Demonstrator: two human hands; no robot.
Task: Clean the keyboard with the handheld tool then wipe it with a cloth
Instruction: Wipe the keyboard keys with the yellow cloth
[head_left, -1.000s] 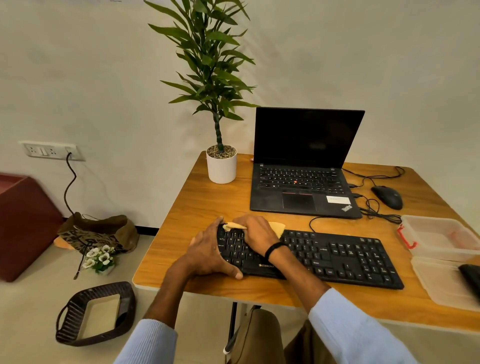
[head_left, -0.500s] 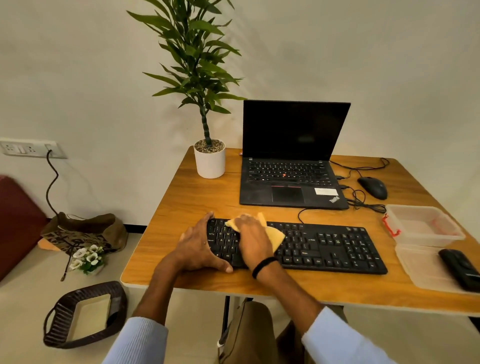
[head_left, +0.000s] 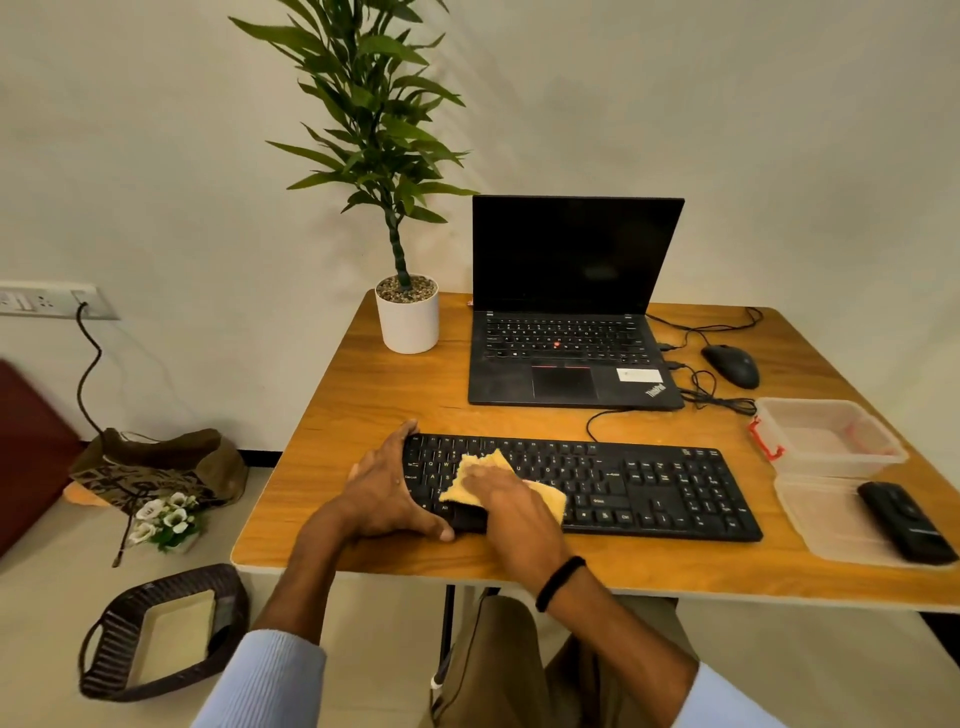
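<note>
Cloth (head_left: 460, 487) lies on the keyboard (head_left: 649, 483) under the flat, pressing right hand (head_left: 511, 500); the left hand (head_left: 382, 488) grips the keyboard end just beside it.

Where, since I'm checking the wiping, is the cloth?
In the head view the cloth lies on the keyboard, left half, under the right hand, beside the left hand gripping that end.

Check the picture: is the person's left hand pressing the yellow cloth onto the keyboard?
No, the right hand presses the cloth on the keys, while the left hand grips the left end of the keyboard.
</note>
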